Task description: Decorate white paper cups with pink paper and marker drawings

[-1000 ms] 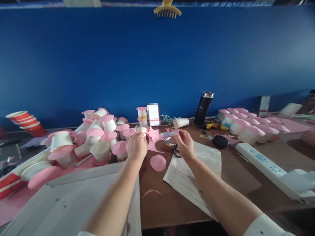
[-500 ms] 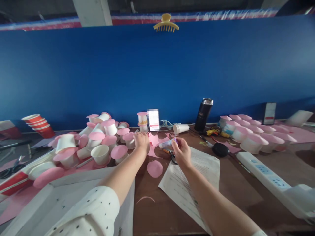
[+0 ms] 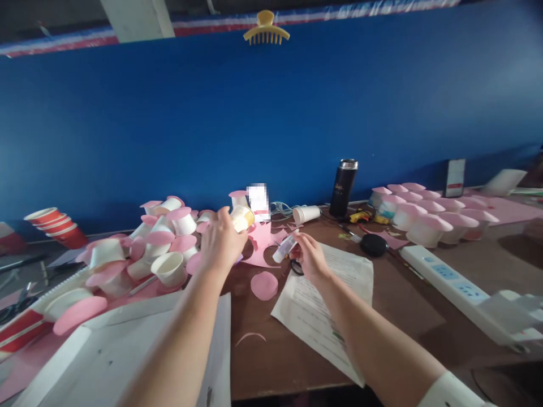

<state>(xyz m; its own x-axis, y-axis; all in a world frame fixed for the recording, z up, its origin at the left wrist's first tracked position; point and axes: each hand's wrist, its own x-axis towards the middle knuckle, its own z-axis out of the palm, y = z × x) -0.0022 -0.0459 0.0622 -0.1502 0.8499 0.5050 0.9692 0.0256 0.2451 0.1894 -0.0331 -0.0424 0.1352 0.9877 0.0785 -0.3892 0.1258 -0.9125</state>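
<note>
My left hand (image 3: 223, 240) is closed round a paper cup (image 3: 242, 219) with a yellowish print, held tilted above the table. A small purple piece (image 3: 238, 259) shows under that hand; I cannot make out what it is. In the fingers of my right hand (image 3: 311, 257) is a small clear glue tube (image 3: 285, 247), slanting down to the left. Between the hands lies a cut-up pink paper sheet (image 3: 262, 243). Nearer to me rests a pink paper disc (image 3: 264, 285). Black-handled scissors (image 3: 297, 267) lie partly hidden beside my right hand.
White cups with pink discs (image 3: 159, 237) crowd the left; several more stand in rows (image 3: 428, 217) at right. A black flask (image 3: 343, 189), stacked white cups (image 3: 306, 213), a power strip (image 3: 445, 277), a printed sheet (image 3: 326, 316) and a white box (image 3: 139, 350) surround the hands.
My left hand has lifted the printed cup and come nearer to me. The glue tube in my right hand has turned to point down-left. The view has shifted slightly.
</note>
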